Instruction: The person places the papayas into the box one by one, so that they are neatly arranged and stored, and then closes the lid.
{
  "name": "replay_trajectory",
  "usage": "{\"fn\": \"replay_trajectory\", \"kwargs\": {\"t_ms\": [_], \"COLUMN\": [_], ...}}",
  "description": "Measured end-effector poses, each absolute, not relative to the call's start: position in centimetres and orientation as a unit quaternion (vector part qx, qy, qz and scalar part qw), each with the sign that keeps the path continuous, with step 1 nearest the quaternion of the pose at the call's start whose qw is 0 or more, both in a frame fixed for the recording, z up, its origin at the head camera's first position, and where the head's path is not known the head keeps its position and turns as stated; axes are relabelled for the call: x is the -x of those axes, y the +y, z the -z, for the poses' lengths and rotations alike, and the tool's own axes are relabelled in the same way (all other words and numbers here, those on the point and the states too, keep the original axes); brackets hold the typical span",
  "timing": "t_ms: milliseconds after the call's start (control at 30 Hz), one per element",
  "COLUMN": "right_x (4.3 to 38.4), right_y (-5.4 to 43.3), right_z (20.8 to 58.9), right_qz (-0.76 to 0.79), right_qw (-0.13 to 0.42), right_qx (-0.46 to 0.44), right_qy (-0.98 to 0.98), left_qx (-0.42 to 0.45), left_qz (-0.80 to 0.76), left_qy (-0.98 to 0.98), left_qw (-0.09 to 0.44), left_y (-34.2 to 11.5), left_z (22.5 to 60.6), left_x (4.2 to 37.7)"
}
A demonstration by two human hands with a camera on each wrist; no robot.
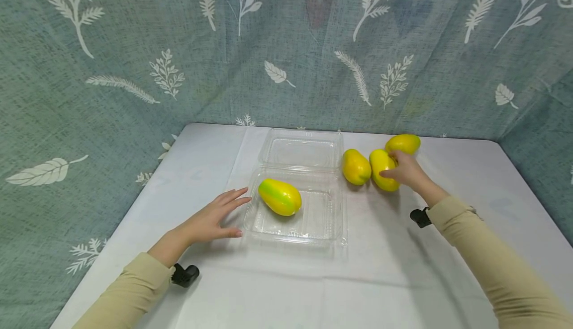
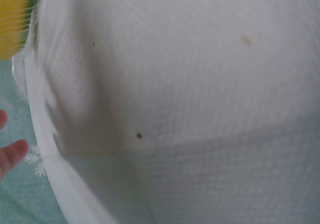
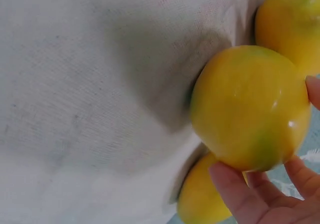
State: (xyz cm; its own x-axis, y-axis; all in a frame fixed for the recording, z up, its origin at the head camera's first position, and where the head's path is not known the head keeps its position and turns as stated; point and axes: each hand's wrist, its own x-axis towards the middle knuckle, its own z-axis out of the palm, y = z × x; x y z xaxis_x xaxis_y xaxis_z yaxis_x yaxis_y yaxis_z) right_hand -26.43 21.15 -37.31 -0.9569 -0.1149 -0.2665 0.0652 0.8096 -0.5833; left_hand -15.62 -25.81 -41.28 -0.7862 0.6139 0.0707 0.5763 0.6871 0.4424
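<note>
My right hand grips a yellow papaya to the right of the clear plastic box. In the right wrist view, the thumb and fingers lie against opposite sides of that papaya. Two more yellow papayas flank it, one on the left and one behind. A yellow papaya with a green stripe lies in the left half of the box's base. Beside the base's left edge, my left hand holds nothing, its fingers extended toward the box.
The box's hinged lid lies opened back toward the rear edge of the white-covered table. Behind the table hangs a green leaf-print cloth. Black wrist devices sit at the left cuff and the right cuff.
</note>
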Motion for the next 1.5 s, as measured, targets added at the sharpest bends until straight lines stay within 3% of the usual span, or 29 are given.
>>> {"fn": "replay_trajectory", "kwargs": {"t_ms": [200, 700, 1500], "right_x": [25.9, 24.7, 21.5], "right_y": [21.7, 22.2, 20.1], "right_z": [37.7, 37.8, 31.4], "right_qz": [0.35, 0.365, 0.368], "right_qw": [0.181, 0.149, 0.118], "right_qx": [-0.009, -0.005, 0.101], "right_qy": [0.919, 0.919, 0.917], "left_qx": [-0.324, -0.307, -0.312], "left_qz": [-0.229, -0.229, -0.212], "left_qy": [0.917, 0.922, 0.925], "left_qw": [0.042, 0.059, 0.044], "left_y": [-25.9, -26.3, -26.0], "left_z": [41.3, 41.3, 41.1], "left_x": [15.6, 15.5, 15.6]}}
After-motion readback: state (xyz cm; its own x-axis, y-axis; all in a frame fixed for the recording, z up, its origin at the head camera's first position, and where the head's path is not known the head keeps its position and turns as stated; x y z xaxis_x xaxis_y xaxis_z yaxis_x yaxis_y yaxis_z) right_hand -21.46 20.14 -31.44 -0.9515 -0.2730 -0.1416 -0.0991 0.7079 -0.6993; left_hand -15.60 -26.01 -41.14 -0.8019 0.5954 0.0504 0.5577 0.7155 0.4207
